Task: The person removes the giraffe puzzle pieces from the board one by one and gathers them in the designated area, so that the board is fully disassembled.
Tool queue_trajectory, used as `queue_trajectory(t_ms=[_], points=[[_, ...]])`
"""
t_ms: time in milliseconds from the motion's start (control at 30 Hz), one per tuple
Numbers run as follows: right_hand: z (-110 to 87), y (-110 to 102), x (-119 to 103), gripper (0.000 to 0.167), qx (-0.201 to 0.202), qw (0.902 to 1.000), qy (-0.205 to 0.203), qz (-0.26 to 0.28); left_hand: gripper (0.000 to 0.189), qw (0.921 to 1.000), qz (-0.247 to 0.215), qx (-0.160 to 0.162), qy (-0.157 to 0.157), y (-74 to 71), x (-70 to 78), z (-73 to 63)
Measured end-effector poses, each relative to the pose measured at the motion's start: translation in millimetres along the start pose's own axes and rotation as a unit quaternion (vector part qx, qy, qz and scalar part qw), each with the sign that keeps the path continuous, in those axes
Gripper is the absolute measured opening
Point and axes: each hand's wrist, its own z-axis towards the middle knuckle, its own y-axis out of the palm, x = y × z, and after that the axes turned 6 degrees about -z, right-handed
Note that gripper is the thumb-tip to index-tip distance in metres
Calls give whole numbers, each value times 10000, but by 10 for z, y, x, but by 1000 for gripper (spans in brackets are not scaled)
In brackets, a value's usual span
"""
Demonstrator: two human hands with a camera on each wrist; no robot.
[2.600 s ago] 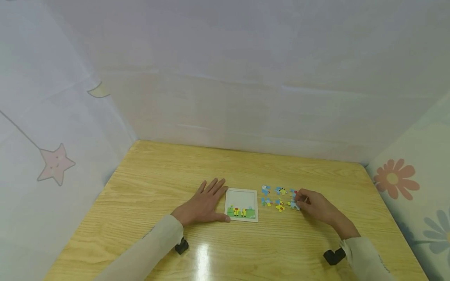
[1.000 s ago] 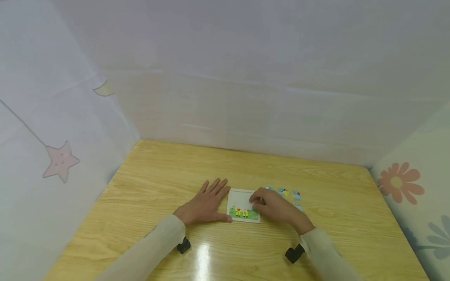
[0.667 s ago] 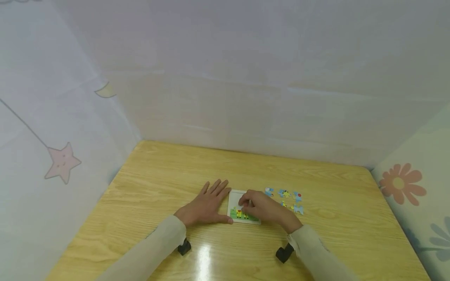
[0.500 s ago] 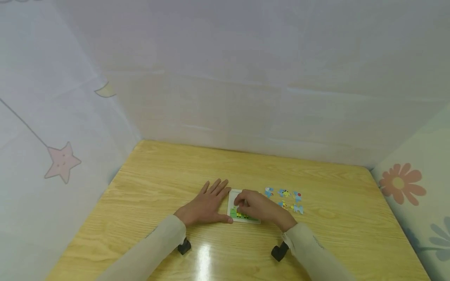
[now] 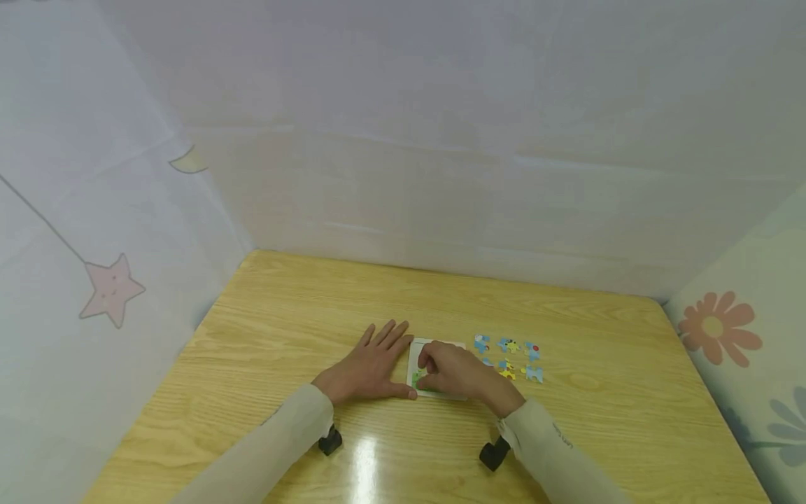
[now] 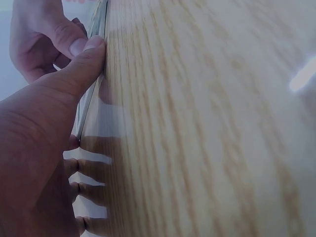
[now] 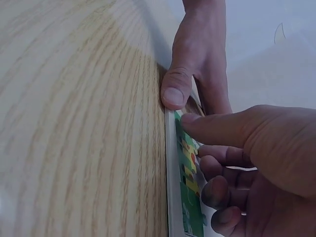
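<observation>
A small square jigsaw tray (image 5: 413, 358) with a pale rim lies on the wooden table. My left hand (image 5: 368, 371) rests with fingers spread at its left side, thumb on the near-left corner. Over the tray is my right hand (image 5: 458, 371), fingers curled and thumb down by the near-left corner. In the right wrist view its thumb touches the green jigsaw row (image 7: 188, 173) with yellow figures, next to my left thumb. Whether a piece sits between the right fingers is hidden. Several loose jigsaw pieces (image 5: 508, 346), blue, yellow and red, lie right of the tray.
The wooden table (image 5: 315, 294) extends around the tray. Behind it hangs a pale cloth backdrop (image 5: 403, 196), with printed cloth at both sides. A black wrist camera (image 5: 494, 455) hangs below the right sleeve.
My right hand has moved left from the loose pieces onto the tray, then slightly further left and nearer its near-left corner. My left hand has stayed in place on the tray's edge.
</observation>
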Motion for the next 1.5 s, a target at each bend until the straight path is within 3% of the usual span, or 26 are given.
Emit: queue_trajectory(t_ms=[500,767,1167,1500], points=[[-21,36,-5,31,104,9999,-58,77,109,9999,-92,32,38,-9,18,-24],[-35,29,-10,6,306,9985,-286,366,109,10000,-88,9,-9,-12,19,-23],[-104,-60,-35,7,372,9959,-167,813,110,9999,-116,8,-33,-2,11,-20],[-249,-112,84,6,492,9945,-25,928,112,9999,-76,35,-56,3,20,-10]])
